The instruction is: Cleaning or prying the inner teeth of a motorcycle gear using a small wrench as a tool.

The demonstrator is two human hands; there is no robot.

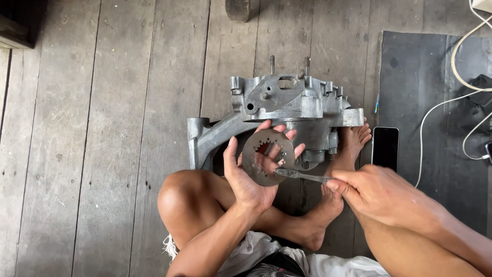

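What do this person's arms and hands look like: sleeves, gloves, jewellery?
Both forearms are bare, with no sleeves in view. The left hand and right hand wear no gloves, and no rings, watch or bracelets show. The fingers look smudged with dark grime.

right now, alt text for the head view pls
A left hand holds a round grey metal toothed disc while the right hand presses a slim metal tool against it, above a grey cast-metal engine casing on a wooden plank floor.
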